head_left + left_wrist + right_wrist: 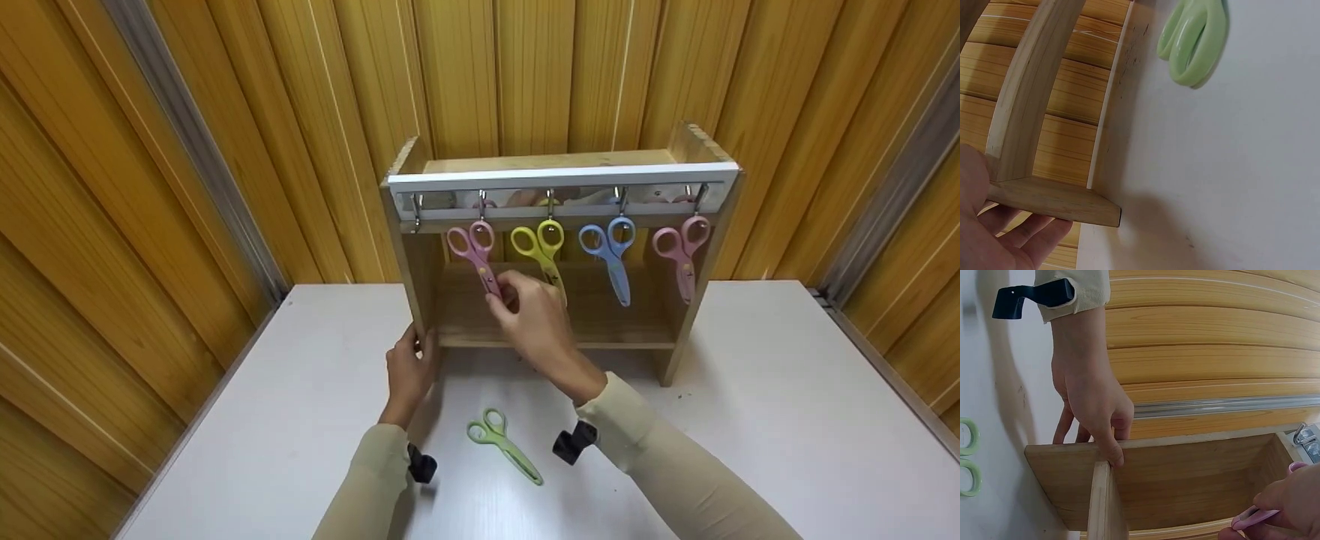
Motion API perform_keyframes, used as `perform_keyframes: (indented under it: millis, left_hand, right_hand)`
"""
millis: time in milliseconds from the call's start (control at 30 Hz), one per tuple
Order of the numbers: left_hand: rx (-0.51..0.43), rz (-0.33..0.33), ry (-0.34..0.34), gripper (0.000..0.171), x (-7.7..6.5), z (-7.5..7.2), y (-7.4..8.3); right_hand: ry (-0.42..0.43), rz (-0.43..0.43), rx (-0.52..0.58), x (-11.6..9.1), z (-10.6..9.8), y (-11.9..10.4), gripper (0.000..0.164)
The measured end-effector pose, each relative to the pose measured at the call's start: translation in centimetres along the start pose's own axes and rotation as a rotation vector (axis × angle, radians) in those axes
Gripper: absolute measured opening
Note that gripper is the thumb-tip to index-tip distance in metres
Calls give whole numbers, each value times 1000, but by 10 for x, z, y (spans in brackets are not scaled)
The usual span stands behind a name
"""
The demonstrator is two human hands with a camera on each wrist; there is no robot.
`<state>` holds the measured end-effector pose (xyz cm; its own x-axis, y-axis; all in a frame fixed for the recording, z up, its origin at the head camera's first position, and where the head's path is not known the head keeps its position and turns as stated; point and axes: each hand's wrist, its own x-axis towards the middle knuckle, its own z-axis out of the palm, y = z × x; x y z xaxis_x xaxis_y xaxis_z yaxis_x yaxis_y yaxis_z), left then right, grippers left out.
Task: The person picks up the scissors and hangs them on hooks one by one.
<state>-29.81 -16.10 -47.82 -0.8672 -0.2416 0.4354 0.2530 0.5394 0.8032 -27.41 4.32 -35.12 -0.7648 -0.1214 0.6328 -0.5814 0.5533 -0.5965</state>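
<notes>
My right hand (536, 319) pinches the blade end of the pink scissors (480, 259), whose handle loop is at the second hook from the left on a wooden rack (555, 343). In the right wrist view, part of these pink scissors (1255, 516) shows between thumb and fingers. My left hand (409, 367) grips the rack's left side panel low down. Its thumb lies on the inner face and its fingers are outside, as the right wrist view shows. Flat on the table in front of the rack lie the green scissors (504, 445).
Yellow scissors (546, 251), blue scissors (611, 255) and another pink pair (682, 255) hang from hooks further right. The leftmost hook (417, 214) holds nothing. Wood-patterned walls (495, 75) enclose the white table (757, 420) behind and at both sides.
</notes>
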Motion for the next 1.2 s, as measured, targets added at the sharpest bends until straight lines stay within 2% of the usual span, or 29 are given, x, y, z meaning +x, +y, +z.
perform_keyframes:
  millis: [500,767,1200]
  left_hand:
    - [7,-6,-6,36,1,0,-1]
    - [-5,-4,-7,36,0,-1,0]
    - [-17,-27,-14,38,0,0,0]
  right_hand:
    - [-39,17,-15,-3,-1,2,9]
    - [-32,10,-21,-3,0,3,10]
    - [-56,49,-56,-4,-1,3,13]
